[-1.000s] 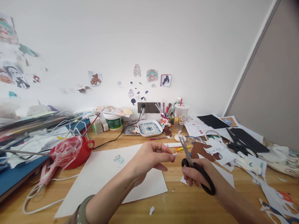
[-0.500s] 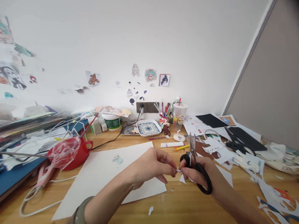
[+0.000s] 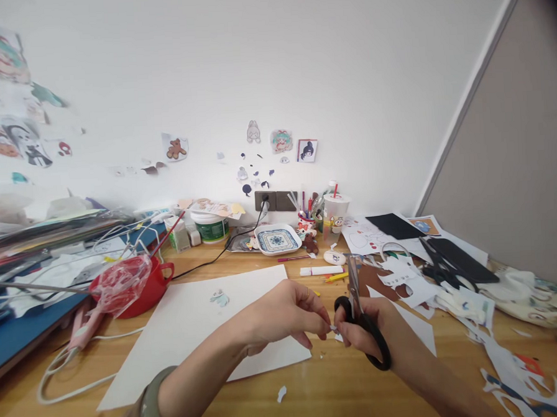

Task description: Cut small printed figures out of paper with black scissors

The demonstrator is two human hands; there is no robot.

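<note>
My left hand (image 3: 293,313) is closed in a pinch on a tiny paper piece (image 3: 333,328), over the right edge of a large white sheet (image 3: 182,325). Black-handled scissors (image 3: 355,291) rest in my right hand (image 3: 378,328), their blades upward and close together. The right thumb and a finger come right up to the paper piece; whether they grip it too I cannot make out. A small pale-blue and grey cutout (image 3: 219,297) lies on the white sheet. Nearer to me, a white paper scrap (image 3: 281,394) is on the wooden table (image 3: 330,399).
Left of the sheet stand a red mug (image 3: 152,290) with plastic wrap and a pink cabled tool (image 3: 86,327). Behind are a patterned tray (image 3: 266,249), a white marker (image 3: 321,270) and a lidded cup (image 3: 336,221). Paper offcuts (image 3: 505,352) and other scissors (image 3: 443,265) lie rightward.
The scissor blades have come together and lean slightly left. My right hand has moved a little left and down, while my left pinch on the paper piece has shifted slightly down.
</note>
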